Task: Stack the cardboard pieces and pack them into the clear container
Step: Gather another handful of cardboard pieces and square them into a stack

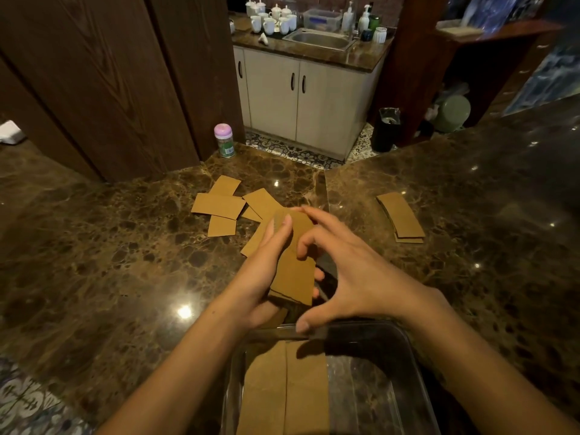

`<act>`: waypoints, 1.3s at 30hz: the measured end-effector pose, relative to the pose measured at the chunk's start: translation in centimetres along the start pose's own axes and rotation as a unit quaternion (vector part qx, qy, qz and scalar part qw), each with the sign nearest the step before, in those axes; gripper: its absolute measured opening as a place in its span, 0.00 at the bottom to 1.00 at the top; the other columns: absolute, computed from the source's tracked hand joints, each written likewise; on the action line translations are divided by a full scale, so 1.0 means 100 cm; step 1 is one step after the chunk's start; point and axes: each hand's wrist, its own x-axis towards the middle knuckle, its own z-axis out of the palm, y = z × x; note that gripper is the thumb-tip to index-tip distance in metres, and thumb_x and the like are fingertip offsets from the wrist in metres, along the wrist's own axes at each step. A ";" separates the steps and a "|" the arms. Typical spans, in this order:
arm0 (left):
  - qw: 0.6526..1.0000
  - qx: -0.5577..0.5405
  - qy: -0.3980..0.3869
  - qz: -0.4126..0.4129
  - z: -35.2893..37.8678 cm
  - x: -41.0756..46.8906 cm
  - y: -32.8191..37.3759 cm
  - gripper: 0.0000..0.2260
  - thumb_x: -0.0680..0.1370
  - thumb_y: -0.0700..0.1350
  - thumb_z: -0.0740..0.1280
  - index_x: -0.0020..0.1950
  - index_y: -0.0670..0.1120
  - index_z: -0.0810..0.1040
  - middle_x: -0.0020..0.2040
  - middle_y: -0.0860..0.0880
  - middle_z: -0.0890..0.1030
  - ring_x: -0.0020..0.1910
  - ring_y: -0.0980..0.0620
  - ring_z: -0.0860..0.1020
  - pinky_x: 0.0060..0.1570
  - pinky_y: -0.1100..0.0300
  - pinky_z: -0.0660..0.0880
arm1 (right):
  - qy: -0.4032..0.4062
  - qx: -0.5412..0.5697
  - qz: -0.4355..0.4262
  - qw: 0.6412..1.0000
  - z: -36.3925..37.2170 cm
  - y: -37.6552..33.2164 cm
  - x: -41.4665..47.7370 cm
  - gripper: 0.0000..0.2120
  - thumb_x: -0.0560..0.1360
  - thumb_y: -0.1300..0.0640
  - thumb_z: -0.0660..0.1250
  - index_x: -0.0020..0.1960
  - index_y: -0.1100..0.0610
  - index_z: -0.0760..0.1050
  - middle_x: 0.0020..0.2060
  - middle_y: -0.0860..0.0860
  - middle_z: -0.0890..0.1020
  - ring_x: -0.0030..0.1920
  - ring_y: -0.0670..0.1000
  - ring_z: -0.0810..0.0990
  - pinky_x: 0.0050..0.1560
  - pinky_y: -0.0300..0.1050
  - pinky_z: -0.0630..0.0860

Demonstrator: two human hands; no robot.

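My left hand (263,277) grips a small stack of brown cardboard pieces (293,274) above the dark marble counter, thumb on top. My right hand (348,271) hovers over the stack's right side, fingers spread, fingertips touching its top edge. Several loose cardboard pieces (219,205) lie scattered on the counter beyond my hands. Another small pile of cardboard (401,219) rests to the right. The clear container (417,372) sits at the near edge below my hands, with cardboard pieces (288,390) lying flat in its left half.
A jar with a pink lid (224,140) stands at the counter's far edge by dark wooden panels. Beyond a gap in the counter are a white cabinet with a sink (317,39), mugs, and a black bin (387,130) on the floor.
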 end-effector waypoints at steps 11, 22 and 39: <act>0.999 -0.036 -0.009 0.018 0.006 -0.016 -0.005 0.14 0.84 0.58 0.56 0.64 0.55 0.75 0.47 0.40 0.83 0.35 0.39 0.80 0.32 0.47 0.81 | 0.018 0.012 -0.043 0.999 0.006 -0.010 -0.013 0.39 0.60 0.40 0.85 0.62 0.43 0.66 0.76 0.38 0.56 0.72 0.43 0.63 0.68 0.32 0.65; 0.999 -0.022 0.020 -0.026 0.020 -0.035 -0.018 0.22 0.84 0.62 0.56 0.70 0.50 0.74 0.43 0.40 0.82 0.34 0.42 0.80 0.30 0.51 0.80 | 0.037 -0.016 -0.050 0.998 0.018 -0.017 -0.032 0.37 0.60 0.38 0.84 0.58 0.42 0.64 0.72 0.38 0.57 0.68 0.47 0.69 0.63 0.45 0.77; 0.991 0.085 0.104 -0.030 0.043 -0.059 -0.030 0.15 0.83 0.61 0.58 0.62 0.58 0.80 0.50 0.40 0.83 0.36 0.46 0.84 0.32 0.51 0.81 | 0.045 -0.082 -0.066 0.993 0.026 -0.018 -0.062 0.36 0.61 0.34 0.81 0.58 0.46 0.66 0.68 0.42 0.66 0.69 0.44 0.65 0.66 0.41 0.72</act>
